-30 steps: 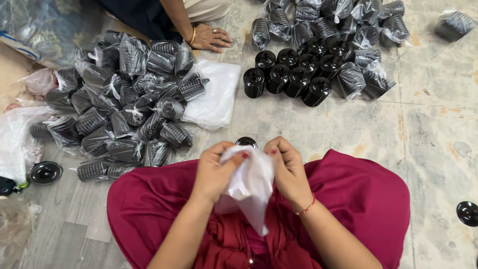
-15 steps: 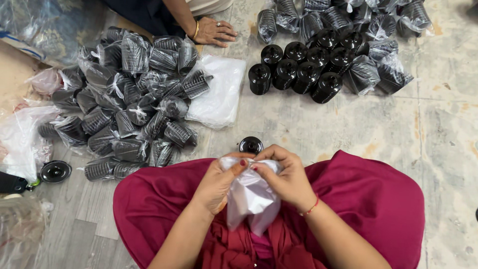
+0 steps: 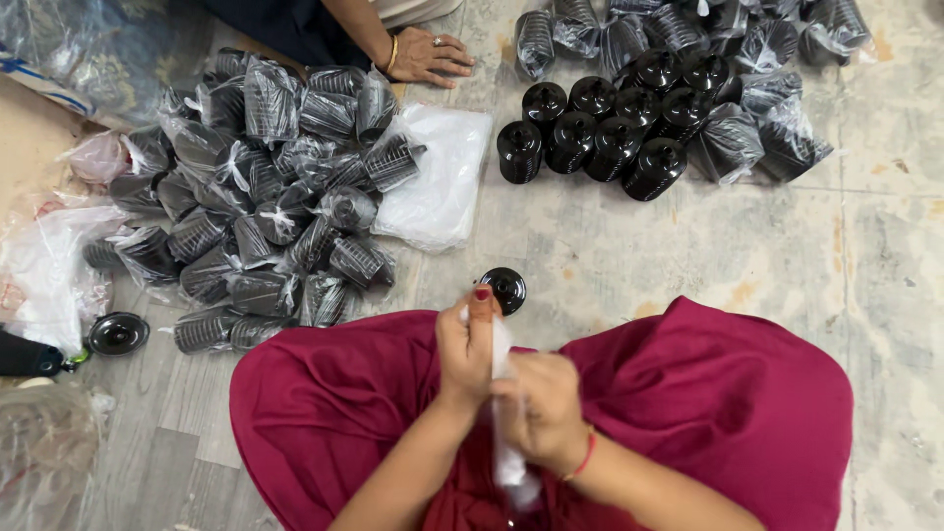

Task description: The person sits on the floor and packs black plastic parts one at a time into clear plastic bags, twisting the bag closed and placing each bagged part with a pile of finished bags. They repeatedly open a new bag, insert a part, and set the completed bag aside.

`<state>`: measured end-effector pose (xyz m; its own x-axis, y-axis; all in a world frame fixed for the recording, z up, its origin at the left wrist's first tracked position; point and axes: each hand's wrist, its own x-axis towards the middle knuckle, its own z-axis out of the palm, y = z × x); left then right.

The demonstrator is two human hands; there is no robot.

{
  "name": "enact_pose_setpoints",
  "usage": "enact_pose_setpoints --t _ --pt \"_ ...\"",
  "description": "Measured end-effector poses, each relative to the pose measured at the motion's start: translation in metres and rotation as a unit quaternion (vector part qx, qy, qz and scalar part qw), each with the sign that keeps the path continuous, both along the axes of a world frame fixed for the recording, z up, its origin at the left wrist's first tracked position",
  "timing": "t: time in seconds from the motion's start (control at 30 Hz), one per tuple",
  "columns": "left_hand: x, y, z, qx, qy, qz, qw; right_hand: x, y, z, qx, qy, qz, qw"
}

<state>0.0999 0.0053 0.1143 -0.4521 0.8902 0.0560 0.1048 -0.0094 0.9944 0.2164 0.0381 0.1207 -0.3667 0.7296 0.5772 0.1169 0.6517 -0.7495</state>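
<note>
Over my lap in dark red cloth (image 3: 708, 393), both hands grip a clear plastic bag (image 3: 506, 447) that hangs down between them. My left hand (image 3: 464, 349) pinches the bag's upper part, fingers pointing up. My right hand (image 3: 541, 408) is closed around the bag just below and to the right, a red thread on the wrist. What is inside the bag is hidden. A black round cap (image 3: 503, 288) lies on the floor just beyond my left fingertips.
A heap of black ribbed parts wrapped in clear bags (image 3: 265, 197) lies left. A stack of flat clear bags (image 3: 438, 187) sits beside it. Unwrapped black parts (image 3: 600, 133) stand far right-centre, with more wrapped ones behind. Another person's hand (image 3: 433, 54) rests on the floor at top.
My hands have come down and together, the bag twisted from a spread sheet into a narrow strip. The view has shifted slightly.
</note>
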Motion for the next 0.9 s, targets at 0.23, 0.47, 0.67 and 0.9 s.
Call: enact_pose_setpoints --t 0.23,0.47,0.67,0.9 --pt "-0.002 -0.008 -0.016 -0.001 -0.091 -0.013 0.996 0.007 -0.008 0.009 0.094 0.015 0.106 0.990" --pt "0.010 -0.016 -0.023 0.049 -0.059 -0.023 0.997 0.015 0.003 -0.031 0.098 -0.006 0.032 0.995" --pt "0.008 -0.014 0.008 0.088 0.053 -0.048 0.994 0.007 0.002 0.005 -0.040 -0.004 0.001 0.999" --pt "-0.013 -0.009 -0.019 0.039 -0.039 -0.010 0.998 0.009 0.009 -0.020 -0.200 0.072 -0.004 0.977"
